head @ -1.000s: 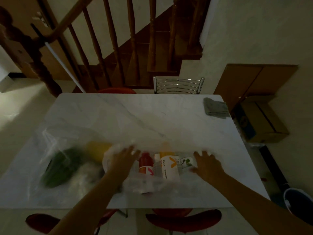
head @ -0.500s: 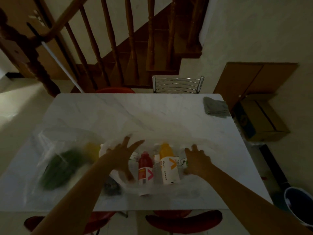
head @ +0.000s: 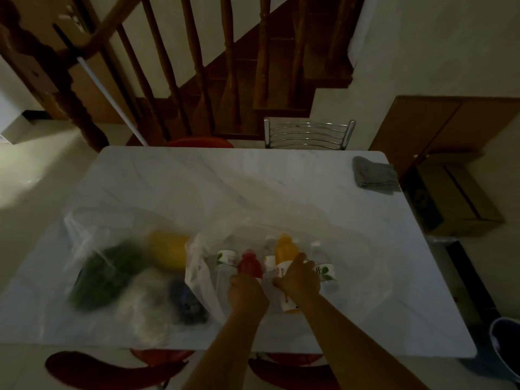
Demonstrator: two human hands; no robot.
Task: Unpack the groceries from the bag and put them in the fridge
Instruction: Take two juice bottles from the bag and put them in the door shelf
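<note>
Several bottles lie side by side inside a clear plastic bag (head: 357,257) on the white marble table (head: 225,181). My left hand (head: 246,291) grips the red bottle (head: 250,264) around its lower half. My right hand (head: 298,278) is curled round the orange bottle (head: 286,249) at its white label. Clear water bottles (head: 225,263) lie on both sides of them. A second clear bag (head: 92,229) to the left holds a green vegetable (head: 104,274), a yellow item (head: 168,249) and a dark blue item (head: 185,299), all blurred.
A grey cloth (head: 374,175) lies at the table's far right corner. Red chairs (head: 112,370) stand at the near edge, a metal-backed chair (head: 308,133) at the far edge. Cardboard boxes (head: 455,195) and a blue bucket (head: 506,350) sit on the floor to the right. A wooden staircase is behind.
Both hands left the bag's plastic and moved inward onto the bottles. The left hand took hold of the red bottle, the right hand the orange one.
</note>
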